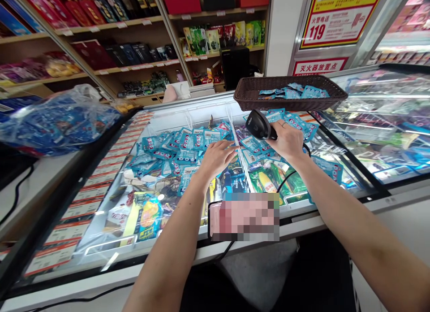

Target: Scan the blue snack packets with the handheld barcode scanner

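Observation:
My right hand (288,139) is wrapped round the handle of a black barcode scanner (258,124), whose head points up and to the left. A cable trails from under that hand toward the front edge. My left hand (217,158) is held palm down with its fingers stretched to the right, over or on the light blue packets (188,141); nothing shows in its grip. Many of these small packets lie spread on the glass top of the chest freezer (110,240). More blue packets (290,92) sit in a brown woven basket (243,97) behind the scanner.
A phone-like device (215,222), partly pixelated, lies at the front edge. Price labels (87,195) run along the left side. A plastic bag of blue packets (60,121) stands at left. Shelves (134,25) of goods line the back, and another glass-topped freezer (386,123) is at right.

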Demonstrator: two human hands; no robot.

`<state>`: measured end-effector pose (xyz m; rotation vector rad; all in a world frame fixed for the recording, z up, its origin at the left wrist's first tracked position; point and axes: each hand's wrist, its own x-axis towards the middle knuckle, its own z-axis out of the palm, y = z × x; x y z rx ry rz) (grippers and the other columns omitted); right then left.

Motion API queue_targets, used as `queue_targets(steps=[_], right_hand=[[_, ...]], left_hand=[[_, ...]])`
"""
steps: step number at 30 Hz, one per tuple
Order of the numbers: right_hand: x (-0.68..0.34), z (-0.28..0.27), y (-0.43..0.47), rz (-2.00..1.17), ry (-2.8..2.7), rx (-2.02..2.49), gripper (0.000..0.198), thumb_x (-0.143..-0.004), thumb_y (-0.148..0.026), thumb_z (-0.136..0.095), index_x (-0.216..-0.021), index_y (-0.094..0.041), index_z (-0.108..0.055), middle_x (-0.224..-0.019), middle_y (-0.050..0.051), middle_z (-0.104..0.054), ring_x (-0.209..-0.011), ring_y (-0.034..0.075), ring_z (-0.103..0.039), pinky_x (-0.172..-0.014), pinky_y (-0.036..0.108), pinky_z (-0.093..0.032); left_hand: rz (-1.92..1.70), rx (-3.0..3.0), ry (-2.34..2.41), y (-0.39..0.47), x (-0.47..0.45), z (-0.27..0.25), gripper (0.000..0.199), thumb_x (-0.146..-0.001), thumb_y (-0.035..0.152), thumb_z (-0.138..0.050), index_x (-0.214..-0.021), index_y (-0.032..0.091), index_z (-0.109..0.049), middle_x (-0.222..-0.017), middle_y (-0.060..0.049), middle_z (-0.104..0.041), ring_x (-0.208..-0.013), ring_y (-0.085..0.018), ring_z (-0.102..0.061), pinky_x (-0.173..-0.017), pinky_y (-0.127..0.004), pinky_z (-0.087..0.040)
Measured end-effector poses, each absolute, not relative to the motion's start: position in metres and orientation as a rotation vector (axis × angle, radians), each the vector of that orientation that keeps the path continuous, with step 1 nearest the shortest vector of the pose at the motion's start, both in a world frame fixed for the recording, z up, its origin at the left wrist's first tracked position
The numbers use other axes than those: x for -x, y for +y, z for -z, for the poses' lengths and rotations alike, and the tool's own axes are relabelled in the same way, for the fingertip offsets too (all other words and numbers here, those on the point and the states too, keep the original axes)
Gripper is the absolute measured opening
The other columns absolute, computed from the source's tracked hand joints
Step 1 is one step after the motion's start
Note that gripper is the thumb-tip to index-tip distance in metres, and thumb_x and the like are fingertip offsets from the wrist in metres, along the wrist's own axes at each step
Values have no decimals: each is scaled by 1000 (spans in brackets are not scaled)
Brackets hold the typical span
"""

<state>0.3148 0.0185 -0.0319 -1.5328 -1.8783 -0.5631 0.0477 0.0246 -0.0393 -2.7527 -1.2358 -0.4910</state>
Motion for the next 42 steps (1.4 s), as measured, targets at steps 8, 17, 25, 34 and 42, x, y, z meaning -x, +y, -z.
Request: queue_targets(steps=[8,17,25,34,42], right_hand=[[-314,31,18,553,-1881,1541,29,-85,-41,-52,-101,-20,-64,-90,7,-65,-79,22,-58,-60,30,-30],[-313,29,16,542,-1866,1549,28,-84,-39,-54,-100,-20,-65,-91,8,-65,-79,22,-58,-60,30,-30],[-312,32,18,553,-1896,1545,29,-84,-39,-52,-101,-19,-64,-91,8,-65,-79,22,-58,-60,30,-30],[-311,33,18,562,-1942,1503,27,-85,-38,-53,-101,-20,-64,-91,7,-65,-80,22,-58,-61,30,-30],[-311,32,17,552,-1948,1517,29,-84,-38,-53,-103,-19,-64,-92,7,-65,-81,22,-58,-61,30,-30]], left_hand=[[560,2772,-1293,23,-58,35,46,-97,44,-30,-138,29,-43,-138,-5,-53,-124,-23,-48,-102,-43,-36],[471,2903,-1230,19,-67,32,45,-95,51,-28,-126,31,-54,-141,-2,-49,-129,-22,-46,-104,-43,-37],[774,2685,-1491,23,-69,44,56,-84,65,-43,-111,18,-56,-122,-13,-60,-120,-28,-52,-101,-44,-40],[860,2732,-1619,33,-67,52,70,-82,45,-59,-141,21,-31,-128,-14,-58,-120,-30,-52,-99,-48,-40],[931,2481,-1729,29,-80,58,49,-88,53,-45,-122,18,-53,-124,-15,-57,-118,-31,-49,-100,-51,-38]])
